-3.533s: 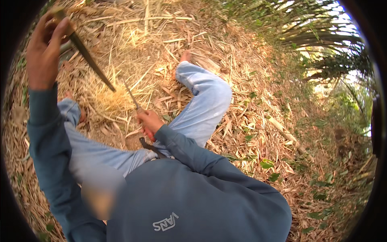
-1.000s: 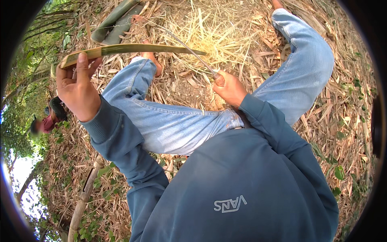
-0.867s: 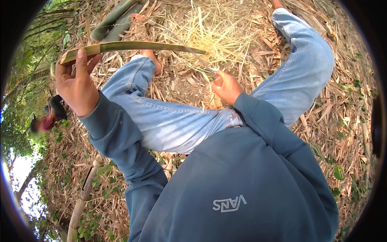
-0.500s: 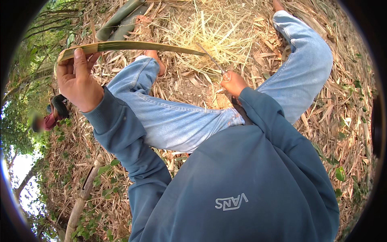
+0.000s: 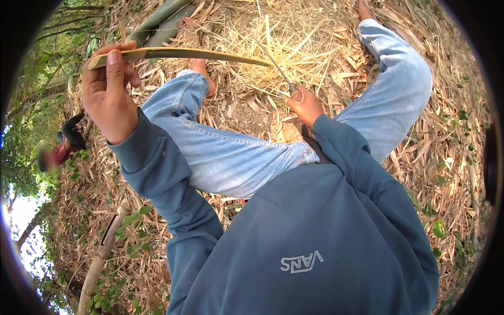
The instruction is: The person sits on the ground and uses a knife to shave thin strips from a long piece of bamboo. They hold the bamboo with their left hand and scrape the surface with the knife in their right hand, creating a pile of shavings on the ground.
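Observation:
Up at the left, my left hand (image 5: 111, 102) is closed on one end of a long, thin bamboo strip (image 5: 194, 54), thumb on top. The strip runs to the right, bowing slightly, and its far end lies beside the blade of a knife (image 5: 274, 64). Whether strip and blade touch I cannot tell. My right hand (image 5: 308, 108), low between my legs, is wrapped around the knife's handle, with the narrow blade slanting up and left. Under the blade and strip end spreads a heap of pale yellow shavings (image 5: 302, 58).
Thick green bamboo poles (image 5: 163, 26) lie at the top left, near my bare foot (image 5: 205, 73). Another person (image 5: 65, 147) sits at the far left. A dry pole (image 5: 102, 257) lies at the lower left. Dry leaves cover the ground around my outstretched legs.
My left hand has turned and shifted slightly right, and the strip has risen a little. The knife blade has swung to point more upward and shows more of its length.

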Demonstrator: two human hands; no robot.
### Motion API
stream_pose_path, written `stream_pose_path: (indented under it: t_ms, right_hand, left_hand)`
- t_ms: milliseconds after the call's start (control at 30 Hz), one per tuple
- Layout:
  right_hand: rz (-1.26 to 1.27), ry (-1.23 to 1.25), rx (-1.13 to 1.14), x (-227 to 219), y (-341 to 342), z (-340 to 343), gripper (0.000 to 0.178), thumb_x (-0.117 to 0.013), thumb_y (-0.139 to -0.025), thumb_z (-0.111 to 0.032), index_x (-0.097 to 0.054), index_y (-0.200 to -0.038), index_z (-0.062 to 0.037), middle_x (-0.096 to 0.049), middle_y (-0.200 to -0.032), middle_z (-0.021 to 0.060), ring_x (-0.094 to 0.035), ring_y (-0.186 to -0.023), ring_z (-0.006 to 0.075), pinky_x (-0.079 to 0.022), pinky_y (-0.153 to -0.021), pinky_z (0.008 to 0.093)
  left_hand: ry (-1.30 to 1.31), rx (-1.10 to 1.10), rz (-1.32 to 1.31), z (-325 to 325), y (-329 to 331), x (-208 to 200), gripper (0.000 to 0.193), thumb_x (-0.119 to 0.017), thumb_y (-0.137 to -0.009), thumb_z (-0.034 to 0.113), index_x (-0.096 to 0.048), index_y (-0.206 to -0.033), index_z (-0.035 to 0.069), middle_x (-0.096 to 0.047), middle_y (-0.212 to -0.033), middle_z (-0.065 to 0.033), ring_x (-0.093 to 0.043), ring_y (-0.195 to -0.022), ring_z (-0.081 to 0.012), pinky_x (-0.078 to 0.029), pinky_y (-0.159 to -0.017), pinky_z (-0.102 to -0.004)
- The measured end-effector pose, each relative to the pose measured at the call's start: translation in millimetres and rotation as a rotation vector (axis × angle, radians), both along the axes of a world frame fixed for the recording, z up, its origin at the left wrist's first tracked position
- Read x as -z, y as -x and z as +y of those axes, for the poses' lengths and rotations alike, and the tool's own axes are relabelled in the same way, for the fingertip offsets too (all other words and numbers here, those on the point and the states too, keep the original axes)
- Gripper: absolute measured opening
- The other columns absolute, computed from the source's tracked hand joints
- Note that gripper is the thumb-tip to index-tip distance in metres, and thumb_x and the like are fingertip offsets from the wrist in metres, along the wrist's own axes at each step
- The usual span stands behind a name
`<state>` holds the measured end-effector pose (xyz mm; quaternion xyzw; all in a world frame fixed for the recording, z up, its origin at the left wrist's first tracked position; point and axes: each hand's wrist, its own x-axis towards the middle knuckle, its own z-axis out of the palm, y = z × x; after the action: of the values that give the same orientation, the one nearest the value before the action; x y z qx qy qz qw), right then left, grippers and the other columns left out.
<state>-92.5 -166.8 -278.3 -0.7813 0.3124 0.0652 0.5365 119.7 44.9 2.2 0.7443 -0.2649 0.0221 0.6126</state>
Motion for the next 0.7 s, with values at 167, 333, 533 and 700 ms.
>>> stream_pose_path:
  t_ms: [167, 333, 533, 700]
  right_hand:
    - [-0.060, -0.013, 0.028, -5.9, -3.6, 1.5, 0.043, -0.066, -0.077, -0.036, -0.061, -0.097, 0.0006, -0.064, -0.083, 0.0185, -0.063, -0.076, 0.0306, -0.047, -0.069, 0.0412]
    - [-0.109, -0.086, 0.062, -43.7, -3.6, 6.0, 0.038, -0.067, -0.079, -0.032, -0.061, -0.097, 0.0004, -0.064, -0.076, 0.0136, -0.060, -0.068, 0.0243, -0.047, -0.064, 0.0363]
    - [-0.361, -0.225, -0.140, -119.2, -7.5, 27.9, 0.024, -0.068, -0.084, -0.024, -0.056, -0.090, -0.0039, -0.055, -0.069, 0.0010, -0.048, -0.062, 0.0076, -0.041, -0.058, 0.0266]
    - [-0.307, -0.266, -0.144, -104.0, -16.2, 40.6, 0.020, -0.065, -0.084, -0.019, -0.056, -0.089, -0.0021, -0.058, -0.061, 0.0057, -0.055, -0.055, 0.0120, -0.044, -0.054, 0.0308]
  left_hand:
    - [0.228, 0.057, -0.051, 7.5, -0.1, -3.4, 0.017, -0.048, -0.097, 0.010, -0.054, -0.105, -0.003, -0.062, -0.102, -0.0189, -0.058, -0.074, -0.0149, -0.054, -0.070, -0.0296]
    - [-0.025, 0.098, 0.042, -5.7, 3.4, 2.1, 0.018, -0.044, -0.099, 0.011, -0.052, -0.108, -0.002, -0.061, -0.104, -0.0189, -0.062, -0.083, -0.0197, -0.056, -0.081, -0.0368]
    - [-0.040, 0.093, 0.066, -9.7, 9.4, 6.6, 0.018, -0.041, -0.100, 0.012, -0.047, -0.110, -0.001, -0.060, -0.105, -0.0192, -0.062, -0.085, -0.0215, -0.056, -0.082, -0.0398]
    - [-0.096, 0.047, 0.076, -2.7, 8.7, 7.2, 0.020, -0.040, -0.100, 0.014, -0.046, -0.111, -0.001, -0.059, -0.106, -0.0193, -0.063, -0.087, -0.0238, -0.056, -0.082, -0.0406]
